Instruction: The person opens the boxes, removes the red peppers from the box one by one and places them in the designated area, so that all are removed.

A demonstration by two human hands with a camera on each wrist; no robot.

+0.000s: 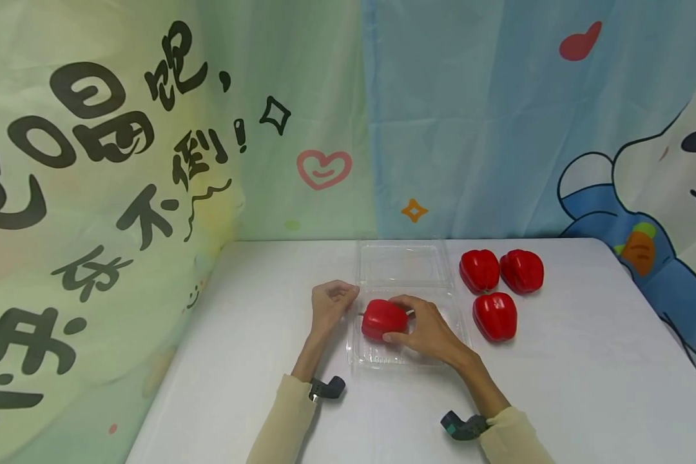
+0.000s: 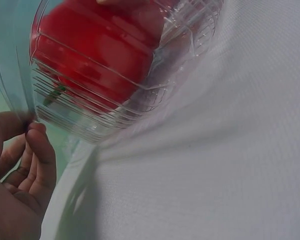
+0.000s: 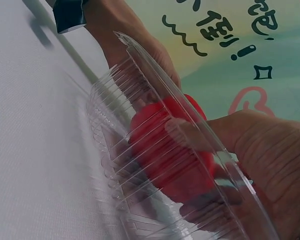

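A red bell pepper lies on its side within the base of a clear plastic clamshell box, its stem toward the left. My right hand grips the pepper from the right, thumb on the near side and fingers on the far side. In the right wrist view the thumb of that hand presses on the pepper, seen through the ribbed wall. At the box's left rim, my left hand pinches the edge between thumb and forefinger, as the left wrist view shows of the hand.
Three more red peppers stand grouped right of the box: one at the back, one beside it and one nearer. The box's lid lies open behind its base. A printed curtain hangs behind the white table.
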